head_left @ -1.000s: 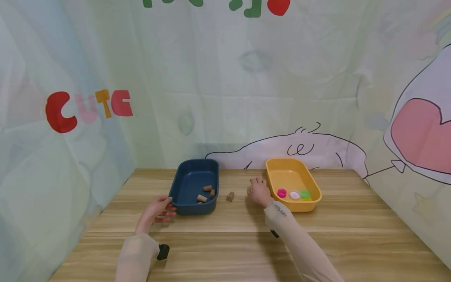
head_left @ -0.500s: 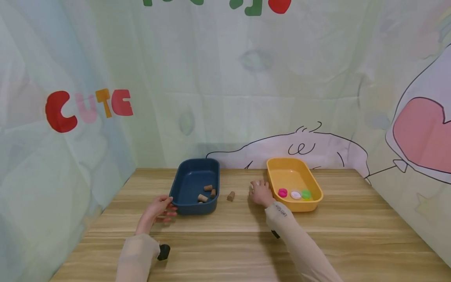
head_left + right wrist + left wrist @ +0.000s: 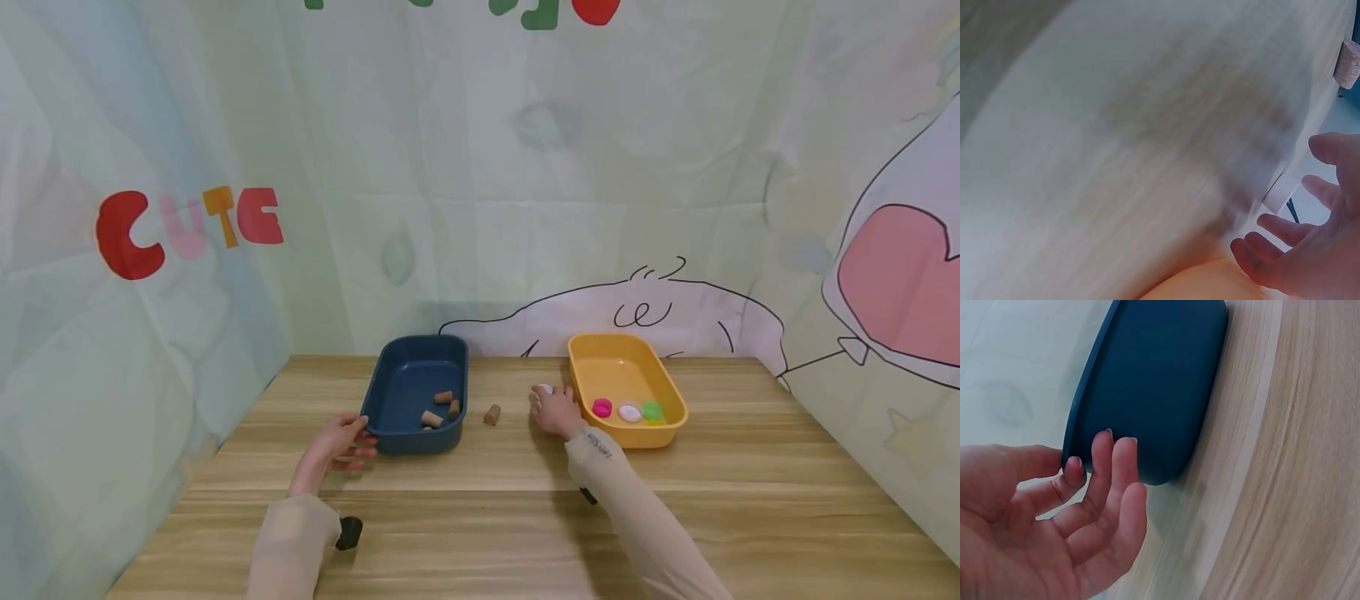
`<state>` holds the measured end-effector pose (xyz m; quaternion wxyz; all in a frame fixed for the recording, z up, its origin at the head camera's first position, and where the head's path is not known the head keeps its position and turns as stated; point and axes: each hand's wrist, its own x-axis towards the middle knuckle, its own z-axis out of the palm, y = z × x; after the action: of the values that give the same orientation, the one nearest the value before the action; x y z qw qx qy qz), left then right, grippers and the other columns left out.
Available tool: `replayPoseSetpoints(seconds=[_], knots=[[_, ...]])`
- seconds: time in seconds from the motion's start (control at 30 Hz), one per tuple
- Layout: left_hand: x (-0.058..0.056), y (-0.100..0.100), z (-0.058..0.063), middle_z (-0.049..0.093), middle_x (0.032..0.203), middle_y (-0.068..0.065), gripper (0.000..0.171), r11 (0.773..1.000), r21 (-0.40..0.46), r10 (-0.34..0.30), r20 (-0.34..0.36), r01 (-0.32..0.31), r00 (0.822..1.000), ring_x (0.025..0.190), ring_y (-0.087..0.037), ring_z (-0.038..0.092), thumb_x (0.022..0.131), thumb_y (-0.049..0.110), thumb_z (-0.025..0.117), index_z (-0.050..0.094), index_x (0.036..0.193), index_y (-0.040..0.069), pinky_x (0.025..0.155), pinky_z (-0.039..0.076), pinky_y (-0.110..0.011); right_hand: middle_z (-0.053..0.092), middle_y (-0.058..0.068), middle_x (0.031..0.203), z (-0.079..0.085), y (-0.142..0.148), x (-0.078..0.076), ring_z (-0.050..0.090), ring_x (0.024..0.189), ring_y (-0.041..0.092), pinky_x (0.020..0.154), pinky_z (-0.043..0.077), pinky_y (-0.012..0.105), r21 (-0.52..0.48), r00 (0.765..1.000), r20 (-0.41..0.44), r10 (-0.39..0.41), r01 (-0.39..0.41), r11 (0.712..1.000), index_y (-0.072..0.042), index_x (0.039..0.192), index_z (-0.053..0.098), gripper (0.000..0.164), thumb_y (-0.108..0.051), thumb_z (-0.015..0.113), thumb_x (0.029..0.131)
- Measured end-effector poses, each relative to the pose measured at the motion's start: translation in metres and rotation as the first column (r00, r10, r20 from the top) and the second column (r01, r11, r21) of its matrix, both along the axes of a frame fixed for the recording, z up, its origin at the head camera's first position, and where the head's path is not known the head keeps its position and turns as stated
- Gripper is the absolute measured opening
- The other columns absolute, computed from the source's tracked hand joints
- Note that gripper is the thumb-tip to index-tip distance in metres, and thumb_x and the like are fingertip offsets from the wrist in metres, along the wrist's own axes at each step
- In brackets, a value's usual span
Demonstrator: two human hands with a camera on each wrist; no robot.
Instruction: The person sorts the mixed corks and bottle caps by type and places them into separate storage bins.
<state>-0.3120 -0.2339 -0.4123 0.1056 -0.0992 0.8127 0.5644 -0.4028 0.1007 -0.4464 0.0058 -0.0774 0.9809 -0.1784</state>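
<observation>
My left hand (image 3: 335, 443) pinches the near left corner rim of the dark blue tray (image 3: 1147, 381) between thumb and index finger. Its other fingers lie along the outer wall. Several corks (image 3: 432, 419) lie inside that tray. Left of the yellow tray (image 3: 663, 437), my right hand (image 3: 557, 412) is low over the table, fingers spread and loosely bent. A white bottle cap (image 3: 1280, 194) sits just beyond its fingertips, partly hidden by them in the head view. One loose cork (image 3: 492, 415) stands between the trays.
Inside the yellow tray are a pink cap (image 3: 602, 407), a white cap (image 3: 629, 412) and a green cap (image 3: 652, 409), with a bit of yellow beside the green one. A printed cloth (image 3: 450, 250) hangs behind the wooden table (image 3: 465, 533).
The white cap now shows past my right fingers, where they hid it a second ago. Those fingers have spread slightly. My left hand keeps its place on the blue tray.
</observation>
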Motion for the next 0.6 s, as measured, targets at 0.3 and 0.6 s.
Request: replayPoseSetpoints(seconds=[0.3, 0.6], knots=[[-0.0005, -0.0005, 0.0006, 0.066, 0.083, -0.003, 0.024, 1.0, 0.021, 0.004, 0.009, -0.004, 1.0, 0.066, -0.01, 0.065, 0.097, 0.022, 0.035, 0.043, 0.087, 0.001, 0.059, 0.053, -0.03, 0.043, 0.028, 0.124, 0.0009, -0.001, 0.005, 0.037, 0.108, 0.039, 0.085, 0.039, 0.05, 0.035, 0.999, -0.033, 0.035, -0.034, 0.999, -0.013, 0.125, 0.049, 0.037, -0.022, 0.05, 0.089], [0.0, 0.0004, 0.0008, 0.066, 0.082, -0.003, 0.023, 1.0, 0.011, 0.005, 0.002, -0.005, 1.0, 0.066, -0.009, 0.065, 0.097, 0.02, 0.034, 0.043, 0.088, 0.0, 0.058, 0.053, -0.03, 0.042, 0.027, 0.124, -0.0055, 0.0003, 0.0013, 0.036, 0.109, 0.039, 0.085, 0.039, 0.051, 0.054, 0.999, -0.035, 0.036, -0.034, 0.998, -0.013, 0.126, 0.048, 0.039, -0.025, 0.05, 0.089]])
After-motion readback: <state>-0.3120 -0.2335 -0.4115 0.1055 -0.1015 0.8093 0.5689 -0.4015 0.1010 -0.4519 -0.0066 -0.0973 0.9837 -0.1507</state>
